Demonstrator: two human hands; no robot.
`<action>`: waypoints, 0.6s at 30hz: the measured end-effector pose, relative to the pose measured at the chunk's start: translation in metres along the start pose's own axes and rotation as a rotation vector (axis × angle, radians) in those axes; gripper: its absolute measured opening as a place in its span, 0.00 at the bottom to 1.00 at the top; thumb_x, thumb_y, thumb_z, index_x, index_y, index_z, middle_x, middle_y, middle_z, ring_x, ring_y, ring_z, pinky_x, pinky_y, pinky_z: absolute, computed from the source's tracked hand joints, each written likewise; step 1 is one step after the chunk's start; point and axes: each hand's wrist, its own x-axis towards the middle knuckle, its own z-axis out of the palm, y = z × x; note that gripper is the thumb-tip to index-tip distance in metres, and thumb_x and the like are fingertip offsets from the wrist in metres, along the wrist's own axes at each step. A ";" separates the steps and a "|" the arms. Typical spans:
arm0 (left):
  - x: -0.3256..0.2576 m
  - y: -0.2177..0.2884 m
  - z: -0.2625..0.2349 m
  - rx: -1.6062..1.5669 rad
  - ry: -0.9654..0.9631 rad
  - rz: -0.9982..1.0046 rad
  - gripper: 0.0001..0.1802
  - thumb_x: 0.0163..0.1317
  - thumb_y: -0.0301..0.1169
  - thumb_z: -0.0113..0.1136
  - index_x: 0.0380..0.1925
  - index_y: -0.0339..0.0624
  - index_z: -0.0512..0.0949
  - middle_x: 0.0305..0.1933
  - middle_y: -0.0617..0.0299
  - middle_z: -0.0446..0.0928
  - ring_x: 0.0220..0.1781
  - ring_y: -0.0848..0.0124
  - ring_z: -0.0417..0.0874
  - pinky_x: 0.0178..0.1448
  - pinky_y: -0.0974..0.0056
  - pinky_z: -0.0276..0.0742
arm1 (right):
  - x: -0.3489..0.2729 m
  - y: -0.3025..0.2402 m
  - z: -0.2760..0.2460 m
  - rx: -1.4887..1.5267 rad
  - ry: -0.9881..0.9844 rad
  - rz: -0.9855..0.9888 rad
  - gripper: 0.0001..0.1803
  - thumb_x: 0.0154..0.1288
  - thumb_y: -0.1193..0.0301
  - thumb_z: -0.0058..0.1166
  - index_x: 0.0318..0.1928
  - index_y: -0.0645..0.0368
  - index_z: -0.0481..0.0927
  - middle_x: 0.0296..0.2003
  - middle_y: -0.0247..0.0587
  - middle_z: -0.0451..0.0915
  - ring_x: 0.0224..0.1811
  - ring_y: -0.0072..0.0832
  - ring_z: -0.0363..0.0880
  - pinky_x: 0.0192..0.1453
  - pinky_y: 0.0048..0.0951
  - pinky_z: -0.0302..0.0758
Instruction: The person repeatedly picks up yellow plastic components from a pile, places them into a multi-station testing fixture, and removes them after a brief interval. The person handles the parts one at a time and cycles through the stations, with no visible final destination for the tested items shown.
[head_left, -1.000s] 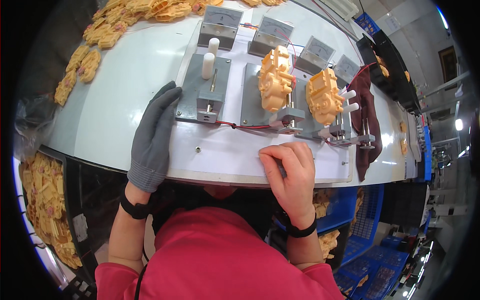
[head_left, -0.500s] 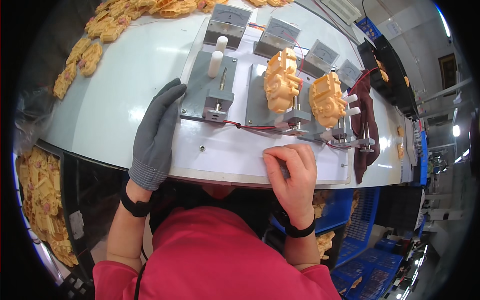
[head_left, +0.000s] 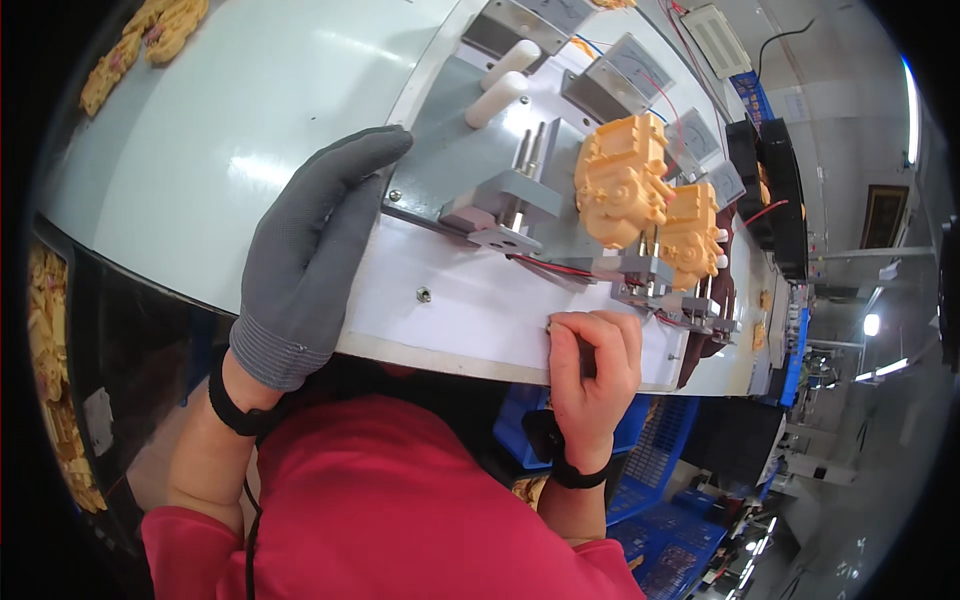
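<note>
White bench (head_left: 200,150), grey metal jig (head_left: 500,195) on it. Left hand (head_left: 305,255), gloved, flat and released beside jig; right hand (head_left: 590,365) bare, clenched at bench edge below jig, grasping nothing visible.

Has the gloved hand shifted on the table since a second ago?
No. The gloved left hand lies flat with fingertips at the grey metal plate corner, as before.

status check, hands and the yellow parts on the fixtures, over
Left hand gloved, flat on white table. Right hand bare, curled at table edge. Two yellow parts seated on fixtures, untouched.
</note>
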 end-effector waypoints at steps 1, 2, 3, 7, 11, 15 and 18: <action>-0.001 -0.001 0.000 -0.007 0.007 0.006 0.19 0.73 0.23 0.46 0.61 0.34 0.75 0.61 0.52 0.77 0.64 0.68 0.76 0.70 0.65 0.68 | 0.000 -0.001 0.000 0.000 -0.004 0.007 0.08 0.55 0.79 0.68 0.35 0.58 0.83 0.31 0.38 0.78 0.34 0.36 0.74 0.39 0.34 0.70; 0.000 -0.002 0.000 -0.013 0.010 0.015 0.19 0.73 0.22 0.46 0.61 0.34 0.75 0.61 0.52 0.77 0.63 0.67 0.77 0.69 0.65 0.68 | 0.000 -0.002 0.000 -0.002 -0.003 0.016 0.08 0.55 0.79 0.68 0.35 0.58 0.83 0.31 0.38 0.77 0.34 0.35 0.74 0.39 0.34 0.70; 0.000 -0.003 -0.001 -0.020 0.011 0.024 0.19 0.72 0.21 0.47 0.60 0.34 0.76 0.60 0.52 0.77 0.63 0.67 0.77 0.69 0.64 0.69 | 0.000 -0.003 0.000 -0.003 -0.007 0.020 0.08 0.55 0.79 0.68 0.35 0.58 0.83 0.31 0.38 0.77 0.34 0.35 0.74 0.39 0.34 0.70; 0.001 -0.006 -0.003 0.061 0.016 0.055 0.18 0.72 0.20 0.47 0.59 0.33 0.76 0.60 0.51 0.77 0.63 0.64 0.78 0.69 0.63 0.70 | -0.001 -0.001 -0.002 0.007 -0.040 0.006 0.12 0.54 0.80 0.68 0.40 0.59 0.82 0.33 0.39 0.77 0.36 0.34 0.74 0.42 0.33 0.71; 0.003 -0.002 -0.003 0.141 -0.012 0.052 0.17 0.72 0.20 0.47 0.58 0.33 0.76 0.61 0.50 0.77 0.64 0.63 0.77 0.69 0.63 0.70 | -0.015 0.009 -0.002 0.330 0.138 0.183 0.25 0.52 0.81 0.68 0.51 0.60 0.74 0.43 0.42 0.75 0.42 0.31 0.74 0.47 0.31 0.73; 0.004 0.007 -0.002 0.188 -0.041 -0.014 0.18 0.73 0.20 0.45 0.60 0.32 0.75 0.64 0.50 0.75 0.68 0.62 0.73 0.74 0.61 0.64 | 0.000 -0.001 -0.008 0.553 0.267 0.242 0.31 0.51 0.83 0.69 0.56 0.60 0.70 0.53 0.46 0.71 0.46 0.31 0.74 0.53 0.31 0.74; 0.002 0.003 -0.004 0.225 -0.009 -0.124 0.21 0.73 0.26 0.41 0.62 0.32 0.73 0.68 0.47 0.72 0.71 0.58 0.70 0.76 0.56 0.62 | 0.013 0.002 -0.010 0.462 0.112 0.058 0.35 0.51 0.81 0.71 0.60 0.59 0.70 0.52 0.44 0.73 0.48 0.33 0.74 0.52 0.32 0.74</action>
